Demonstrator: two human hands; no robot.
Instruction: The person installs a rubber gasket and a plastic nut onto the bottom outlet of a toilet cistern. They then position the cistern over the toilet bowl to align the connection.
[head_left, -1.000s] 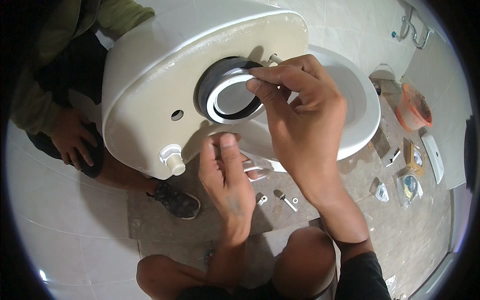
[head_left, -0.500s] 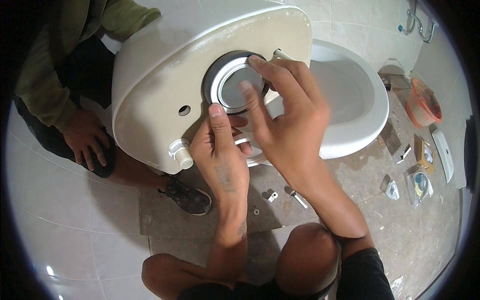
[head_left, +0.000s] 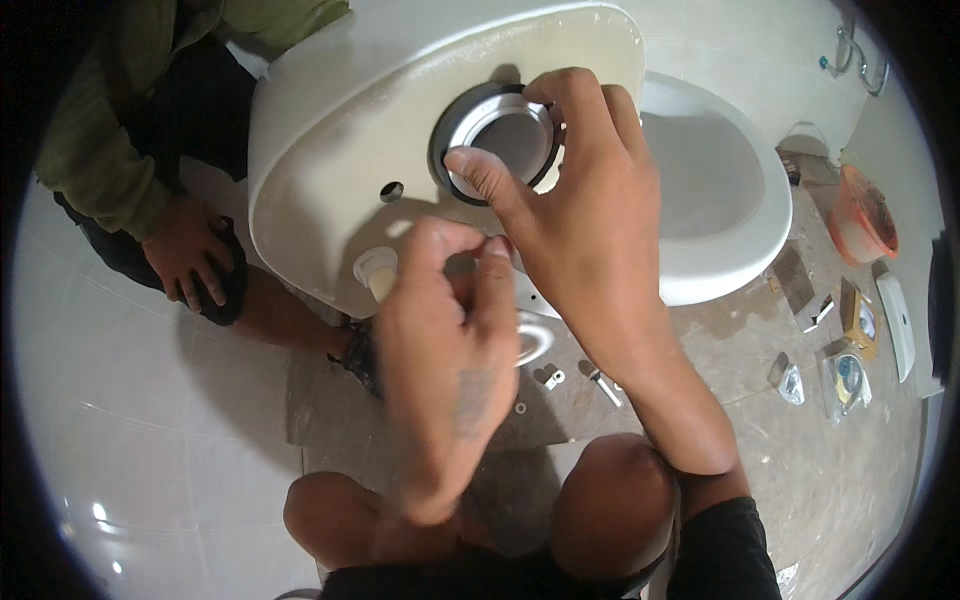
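The cream underside of a white ceramic toilet tank is tipped toward me. A thick black rubber gasket sits there around a silvery ring with a round grey opening. My right hand spans it, thumb on the ring's near left side and fingers at the gasket's far right edge. Lower down, my left hand is curled, thumb and forefinger close together. Beside its palm a white plastic ring sticks out, partly hidden by the fingers holding it. A white threaded fitting on the tank is partly behind that hand.
The white toilet bowl stands behind at right. Small white fittings and a bolt lie on the floor. An orange bucket, a plastic packet and a white lid are farther right. Another person's hand rests at left.
My left hand has pulled back from the gasket toward me, carrying the white plastic ring. My right thumb has moved leftward across the opening onto the silvery ring. The view has shifted slightly.
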